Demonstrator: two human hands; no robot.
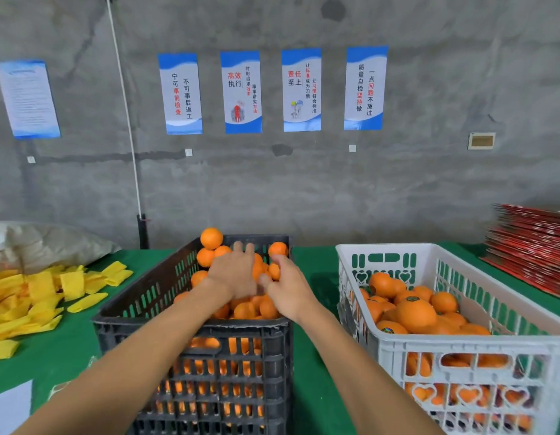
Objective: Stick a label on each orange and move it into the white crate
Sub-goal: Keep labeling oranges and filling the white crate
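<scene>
1. Two bare forearms are reaching forward from the bottom edge over the near rim of the black crate point(190, 328), which is sitting on the green surface point(313, 387).
2. The left hand point(233, 271) is lying palm down on the heap of oranges point(244, 309) inside the black crate, its fingers spread and fairly straight, gripping nothing that shows.
3. The right hand point(286, 290) is hovering just beside the left one, fingers bent toward the fruit; whether it is pinching an orange or a label cannot be told.
4. More oranges are piling high at the far end of the black crate, one orange point(211, 237) topping the rim.
5. The white crate point(460, 346) is standing to the right of the black crate, apart from it, already holding labelled oranges point(416, 312).
6. Yellow foam sleeves point(36, 296) are lying scattered at the left, and red flat cartons point(533, 246) are stacked at the far right.
7. Blue-and-white posters point(241, 92) are hanging on the grey wall behind.
</scene>
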